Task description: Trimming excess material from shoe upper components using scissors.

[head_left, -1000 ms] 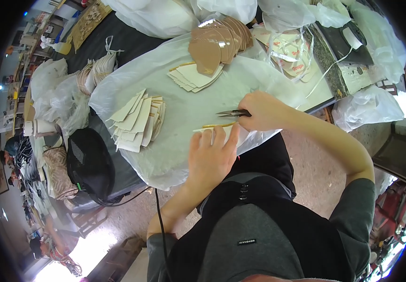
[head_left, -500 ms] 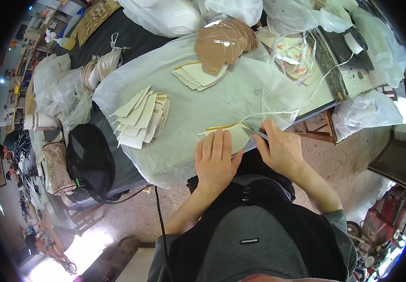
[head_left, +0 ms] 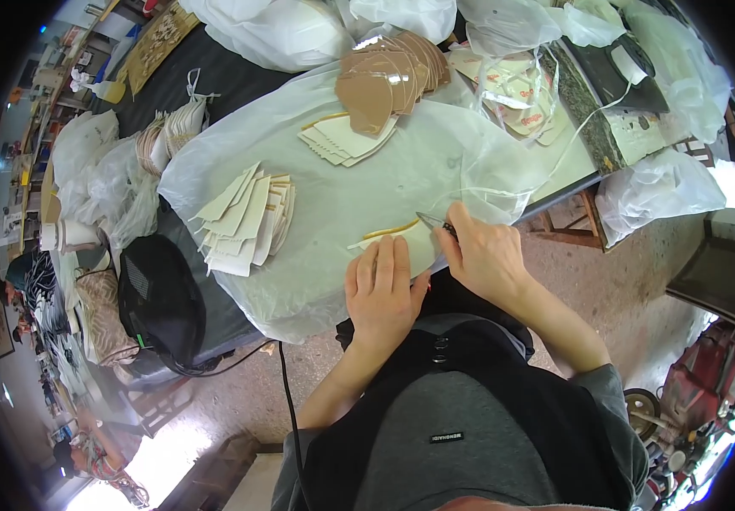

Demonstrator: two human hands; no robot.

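Note:
My left hand (head_left: 383, 285) lies flat, fingers stretched out, over a cream-coloured cut piece (head_left: 419, 245) with a yellowish-brown curved edge, pressing it on the plastic sheet. My right hand (head_left: 488, 254) is closed around what looks like small scissors (head_left: 429, 220); a pointed metal blade shows at the piece's far right end, and the fingers hide most of the handle. A thin white strip (head_left: 503, 194) lies beyond the right hand and runs to a white roll (head_left: 630, 65) at the far right. The left palm covers part of the piece.
Fanned cream pieces (head_left: 246, 223) lie to the left. Farther back are more cream pieces (head_left: 346, 140) and brown shaped pieces (head_left: 376, 92). Clear plastic sheeting (head_left: 248, 311) covers the dark table. White plastic bags (head_left: 278, 30) line the far edge; a black mesh-sided bag (head_left: 161, 289) sits at left.
The white strip no longer reaches the piece's edge; its end now lies farther away. My right hand and the blade have shifted slightly left and away from me. The left hand stays on the piece.

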